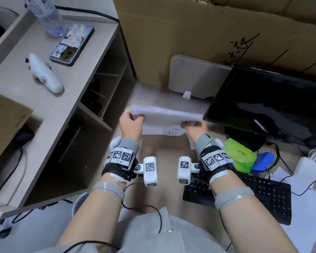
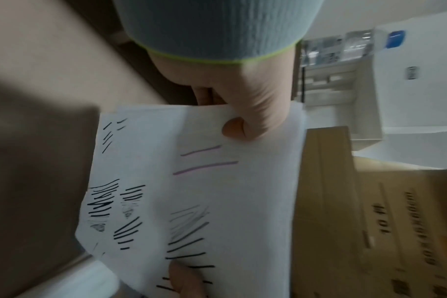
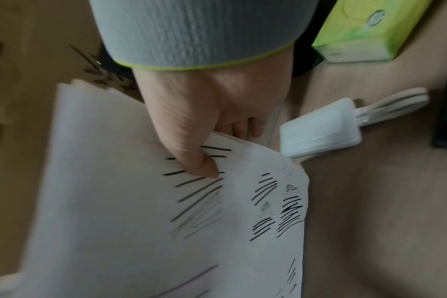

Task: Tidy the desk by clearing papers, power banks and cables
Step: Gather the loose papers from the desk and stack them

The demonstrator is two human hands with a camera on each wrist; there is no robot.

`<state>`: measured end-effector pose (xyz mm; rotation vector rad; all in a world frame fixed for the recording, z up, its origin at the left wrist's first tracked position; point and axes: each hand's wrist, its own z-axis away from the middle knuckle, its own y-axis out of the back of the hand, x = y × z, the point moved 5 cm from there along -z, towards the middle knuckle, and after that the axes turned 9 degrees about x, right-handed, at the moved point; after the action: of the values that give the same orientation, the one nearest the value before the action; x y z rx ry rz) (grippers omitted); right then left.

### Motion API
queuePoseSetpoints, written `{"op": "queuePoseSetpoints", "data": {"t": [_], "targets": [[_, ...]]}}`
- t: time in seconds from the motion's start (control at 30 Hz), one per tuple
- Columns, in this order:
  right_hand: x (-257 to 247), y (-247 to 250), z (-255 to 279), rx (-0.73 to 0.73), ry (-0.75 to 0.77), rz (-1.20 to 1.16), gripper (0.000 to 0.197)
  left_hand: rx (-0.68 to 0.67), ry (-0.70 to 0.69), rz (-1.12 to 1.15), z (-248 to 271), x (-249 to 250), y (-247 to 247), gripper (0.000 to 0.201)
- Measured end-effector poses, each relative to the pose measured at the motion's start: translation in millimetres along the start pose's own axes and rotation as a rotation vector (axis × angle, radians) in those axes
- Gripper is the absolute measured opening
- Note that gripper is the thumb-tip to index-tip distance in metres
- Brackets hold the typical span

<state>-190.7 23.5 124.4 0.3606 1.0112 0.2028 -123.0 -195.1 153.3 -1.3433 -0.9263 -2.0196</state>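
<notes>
A stack of white papers [image 1: 164,115] with black pen strokes is held above the desk [image 1: 164,148], tilted up on edge. My left hand [image 1: 130,121] pinches its left side, thumb on top [image 2: 234,127], fingers behind. My right hand [image 1: 195,126] pinches the right side, thumb [image 3: 204,165] on the scribbled sheet [image 3: 140,201]. A white power bank [image 3: 319,131] with a looped white cable lies on the desk at the right [image 1: 306,167]. A blue power bank [image 1: 262,162] lies by black cables [image 1: 279,159].
A black monitor [image 1: 266,103] stands right of the papers, a black keyboard [image 1: 263,194] in front of it. A green tissue pack [image 1: 239,156] sits beside my right wrist. A large cardboard box [image 1: 208,42] is behind. A shelf unit [image 1: 44,106] with phone and controller is left. More sheets [image 1: 303,207] lie at the right.
</notes>
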Motion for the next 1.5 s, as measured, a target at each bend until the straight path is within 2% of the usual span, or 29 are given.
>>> {"op": "queuePoseSetpoints", "data": {"t": [0.07,0.13,0.3,0.4,0.5,0.67,0.77,0.93,1.0,1.07,1.17,1.3,1.4,1.5], "targets": [[15,-4,5,-0.034,-0.081,0.081,0.013,-0.003,0.115,-0.101,1,-24,-2,0.027],[20,-4,9,-0.014,-0.098,0.057,0.025,-0.016,0.157,-0.127,1,-34,-5,0.029],[20,3,3,-0.007,-0.068,0.042,0.027,-0.05,0.094,-0.091,-3,-15,-12,0.022],[11,21,4,-0.021,-0.013,-0.006,0.014,-0.096,0.012,-0.006,7,4,-20,0.02],[6,51,5,0.033,0.042,-0.061,0.031,-0.189,0.003,0.029,27,7,-33,0.024],[20,121,10,0.105,0.052,-0.223,0.018,-0.4,0.096,-0.135,80,-14,-61,0.023],[45,164,19,0.133,0.026,-0.305,0.022,-0.504,0.091,-0.13,118,-23,-83,0.019],[94,219,34,0.169,-0.041,-0.352,0.024,-0.526,-0.013,-0.137,182,-32,-113,0.026],[113,244,41,0.216,-0.065,-0.321,0.023,-0.601,-0.003,-0.175,206,-39,-125,0.029],[127,264,46,0.269,-0.081,-0.301,0.028,-0.735,0.028,-0.229,222,-42,-136,0.033],[141,289,55,0.358,-0.11,-0.321,0.035,-0.881,-0.002,-0.309,239,-46,-155,0.034],[160,316,76,0.463,-0.116,-0.367,0.03,-0.869,-0.043,-0.289,269,-49,-175,0.028],[175,344,94,0.518,-0.135,-0.393,0.015,-0.911,-0.042,-0.257,303,-50,-190,0.026],[182,365,104,0.55,-0.129,-0.338,0.008,-0.935,0.005,-0.26,319,-56,-203,0.021]]}}
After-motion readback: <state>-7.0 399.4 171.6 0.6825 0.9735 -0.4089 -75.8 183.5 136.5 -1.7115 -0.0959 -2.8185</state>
